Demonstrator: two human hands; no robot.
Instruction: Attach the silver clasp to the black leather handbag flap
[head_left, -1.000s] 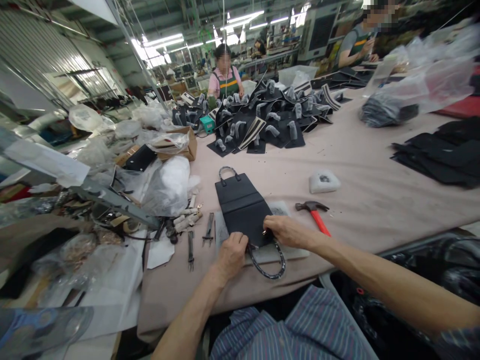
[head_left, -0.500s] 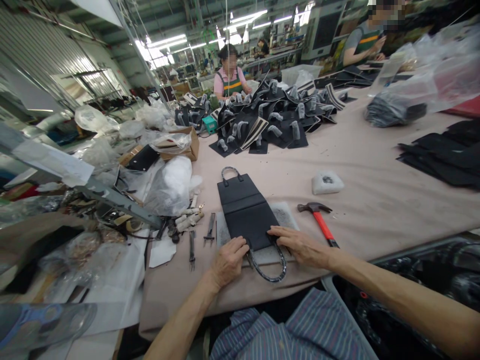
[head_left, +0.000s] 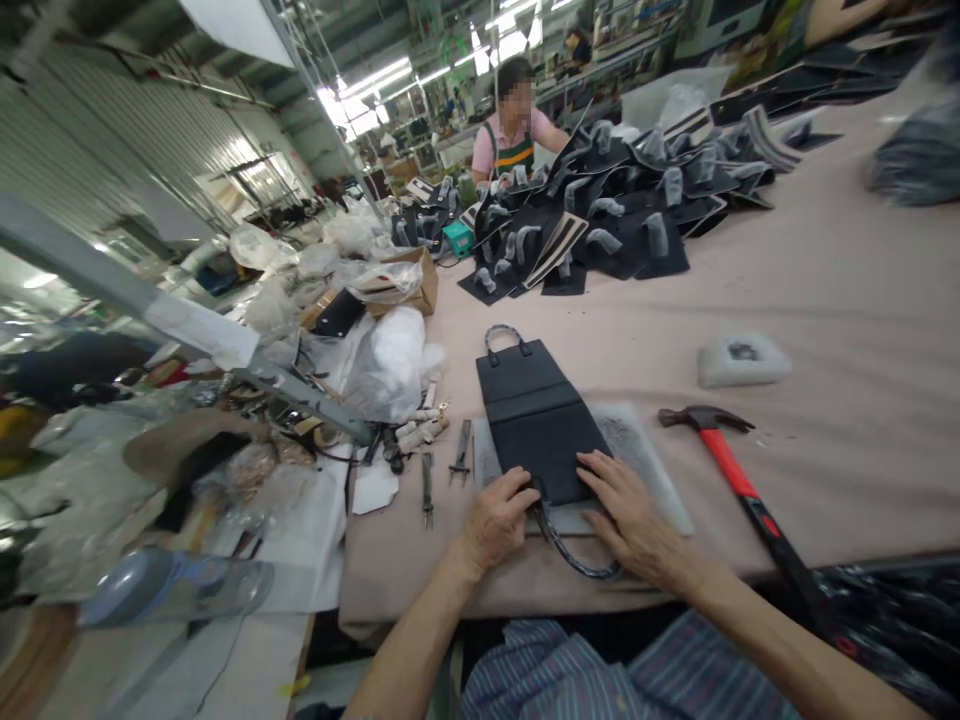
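A black handbag panel (head_left: 536, 420) lies flat, a looped handle at its far end and another, plastic-wrapped handle (head_left: 574, 565) at the near end. At its near left corner, my left hand (head_left: 495, 522) is closed, fingertips pinching the panel beside the handle's base. My right hand (head_left: 634, 515) rests with spread fingers on the panel's near right edge; its thumb is by the wrapped handle. Under the panel is a pale slab (head_left: 656, 480). To the right lies a claw hammer (head_left: 731, 465) with a red and black handle.
Two metal pronged punches (head_left: 427, 490) lie left of the slab. A whitish block (head_left: 742, 360) sits right. Far across the table is a pile of black panels (head_left: 622, 215), with a person behind it. Plastic bags (head_left: 394, 365) and a metal post (head_left: 202, 335) crowd the left side.
The view has turned to the right side's loss, shifting things rightward. My right hand has spread over the panel's edge, its thumb now apart. My left hand still grips the near left corner.
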